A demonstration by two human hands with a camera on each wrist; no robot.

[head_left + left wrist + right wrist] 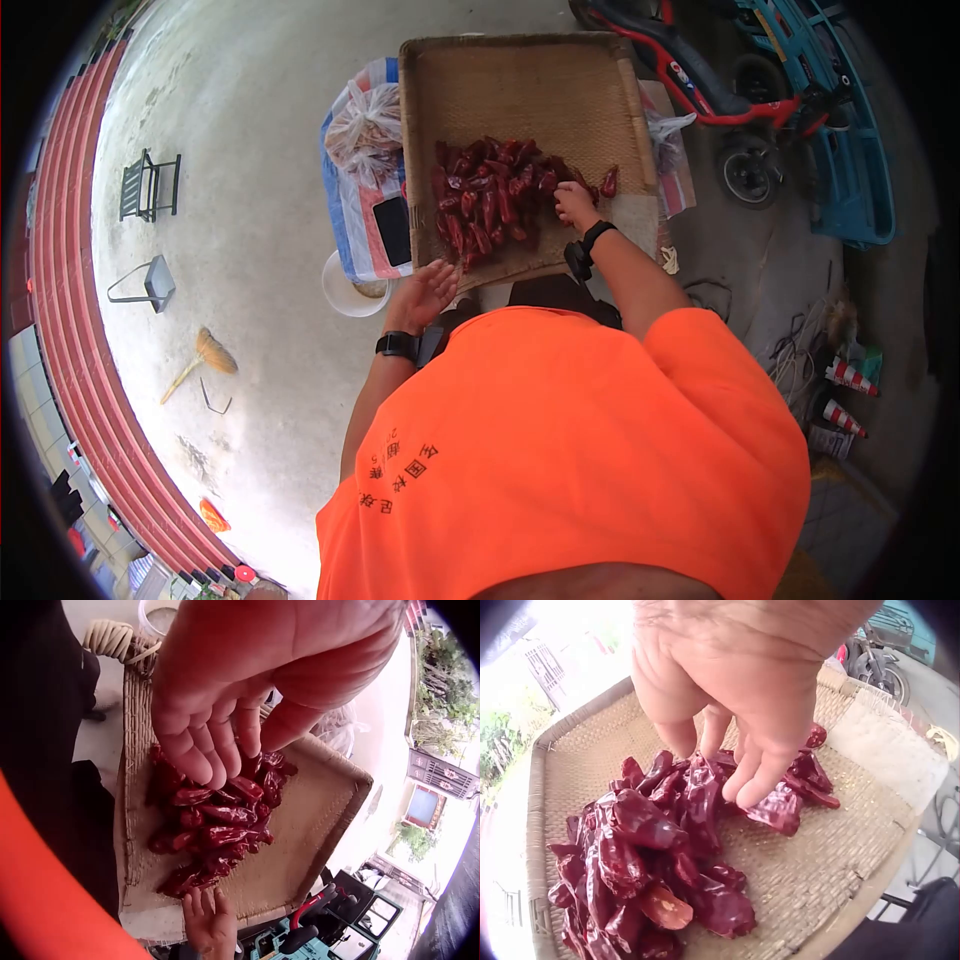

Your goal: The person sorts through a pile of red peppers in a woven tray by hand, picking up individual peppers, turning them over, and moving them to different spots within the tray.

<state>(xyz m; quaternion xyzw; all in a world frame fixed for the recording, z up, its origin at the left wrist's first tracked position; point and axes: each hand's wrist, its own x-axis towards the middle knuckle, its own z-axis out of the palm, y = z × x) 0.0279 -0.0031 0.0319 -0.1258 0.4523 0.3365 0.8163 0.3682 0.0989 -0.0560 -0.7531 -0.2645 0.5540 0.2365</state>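
Observation:
Dried red chili peppers (490,195) lie heaped in a woven tray (520,85). My left hand (428,290) is at the tray's near left edge, palm turned inward and fingers relaxed. In the left wrist view, the fingers of that hand bend loosely over the heap with nothing between them. My right hand (735,705) reaches down at the right side of the heap. Its fingertips touch the chili peppers (705,795), fingers spread and pointing downward. One split chili pepper (667,906) shows a paler orange inside.
Left of the tray, a plastic bag (365,125) and a dark phone (391,230) lie on a striped sheet, with a white bucket (345,290) below. A red two-wheeler (700,95) stands at the upper right. A small chair (150,187) and a broom (212,352) are farther left.

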